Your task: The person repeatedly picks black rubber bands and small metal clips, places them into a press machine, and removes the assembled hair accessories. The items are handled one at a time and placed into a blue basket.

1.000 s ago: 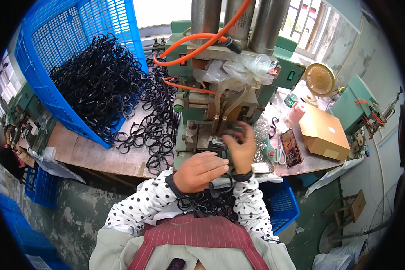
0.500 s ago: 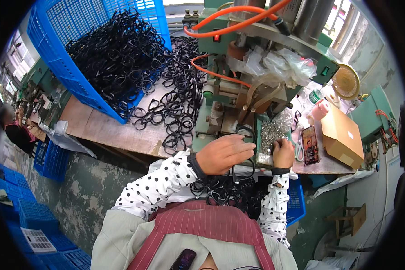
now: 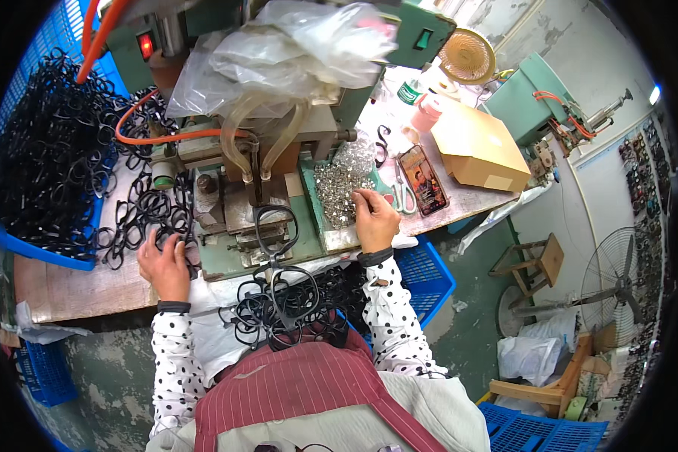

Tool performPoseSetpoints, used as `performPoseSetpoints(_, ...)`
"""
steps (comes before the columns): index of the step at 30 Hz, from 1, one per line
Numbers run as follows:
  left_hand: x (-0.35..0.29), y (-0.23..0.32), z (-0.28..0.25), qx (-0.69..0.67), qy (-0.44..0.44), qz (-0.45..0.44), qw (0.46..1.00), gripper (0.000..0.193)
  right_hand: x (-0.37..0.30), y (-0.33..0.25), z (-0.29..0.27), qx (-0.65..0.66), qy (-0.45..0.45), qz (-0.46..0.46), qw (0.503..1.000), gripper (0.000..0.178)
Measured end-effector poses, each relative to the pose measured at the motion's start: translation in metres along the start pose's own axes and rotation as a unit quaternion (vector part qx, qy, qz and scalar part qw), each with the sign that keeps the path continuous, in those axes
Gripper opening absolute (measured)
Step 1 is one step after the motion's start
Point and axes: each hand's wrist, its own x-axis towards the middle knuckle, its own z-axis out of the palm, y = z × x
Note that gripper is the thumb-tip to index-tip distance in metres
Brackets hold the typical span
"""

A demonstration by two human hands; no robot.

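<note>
My left hand (image 3: pixel 164 264) is open, fingers apart, at the near edge of a spread of loose black eyeglass frames (image 3: pixel 132 218) on the table. I cannot tell whether its fingertips touch one. My right hand (image 3: pixel 376 220) has its fingers pinched together at the right side of a green tray of small shiny metal parts (image 3: pixel 337 197); whatever is between the fingertips is hidden. Between the hands, one black eyeglass frame (image 3: pixel 276 264) sits upright at the green press machine (image 3: pixel 297 241), one rim below its metal head, the other toward me. More black frames (image 3: pixel 245 313) lie in a heap at my lap.
A tilted blue crate (image 3: pixel 87 252) full of black frames stands left. Right of the tray lie scissors (image 3: pixel 404 197), a phone (image 3: pixel 423 181) and a cardboard box (image 3: pixel 482 147). A plastic bag (image 3: pixel 279 56) drapes over the machine; an orange hose (image 3: pixel 181 137) crosses it.
The view has swung right. My left hand has left the eyeglass frame at the machine and moved left to the loose frames. My right hand stays at the tray of metal parts.
</note>
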Motion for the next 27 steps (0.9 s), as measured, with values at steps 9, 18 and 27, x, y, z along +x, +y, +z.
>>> performPoseSetpoints(9, 0.01, -0.03, -0.014, -0.034, -0.003, 0.136, 0.99, 0.025, 0.002, -0.01, -0.002, -0.094, -0.036, -0.088, 0.991, 0.011)
performPoseSetpoints(18, 0.019, -0.017, -0.035, -0.417, 0.1, -0.057, 0.902, 0.038, 0.005, -0.016, -0.004, -0.093, -0.054, -0.032, 0.994, 0.012)
performPoseSetpoints(27, 0.034, 0.056, -0.08, -0.301, 0.088, 0.07, 0.947, 0.023, 0.025, -0.124, -0.022, 0.277, -0.231, 0.08, 0.929, 0.017)
